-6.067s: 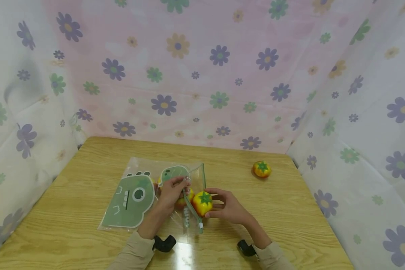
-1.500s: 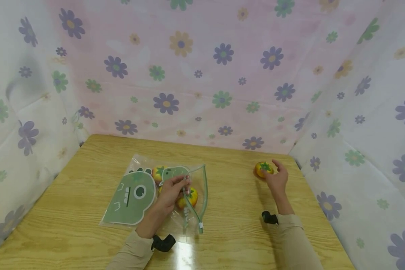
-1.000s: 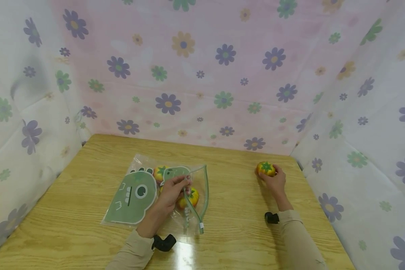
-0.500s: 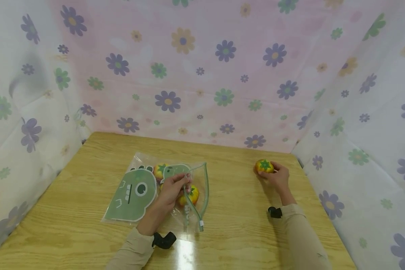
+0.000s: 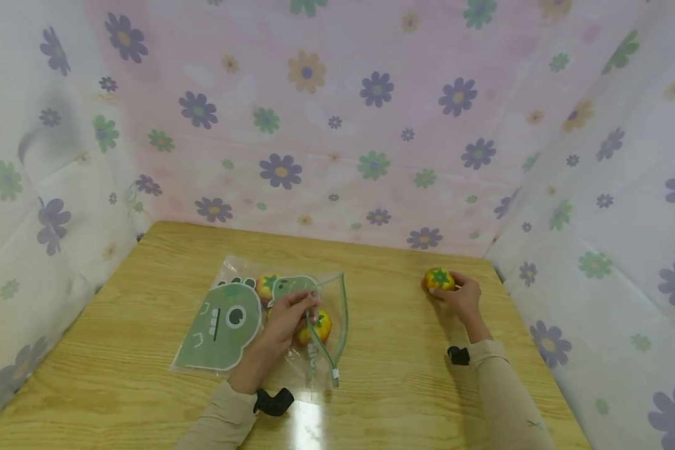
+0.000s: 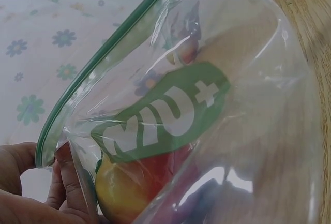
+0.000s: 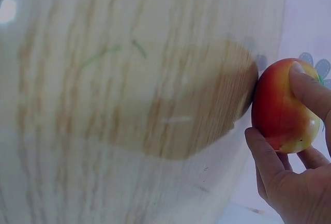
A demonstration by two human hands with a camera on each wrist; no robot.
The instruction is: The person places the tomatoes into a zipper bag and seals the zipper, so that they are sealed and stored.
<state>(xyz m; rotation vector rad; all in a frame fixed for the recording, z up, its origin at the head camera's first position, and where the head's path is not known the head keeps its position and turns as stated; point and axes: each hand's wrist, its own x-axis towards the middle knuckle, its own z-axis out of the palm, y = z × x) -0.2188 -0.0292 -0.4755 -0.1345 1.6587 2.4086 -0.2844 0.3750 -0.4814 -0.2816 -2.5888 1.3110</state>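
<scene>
Red-yellow toy tomato [image 5: 438,277], head-view four o'clock: probably light, slick, best side-held; I see right hand [image 5: 464,297] gripping it, left hand [image 5: 284,320] pinching zip bag [image 5: 225,331].

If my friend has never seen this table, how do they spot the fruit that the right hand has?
Start at the wooden table and look toward its far right corner. There, the right hand holds a round yellow-and-red fruit with a green star-shaped top. The similar fruits are inside the clear bag; this one is outside it.
</scene>
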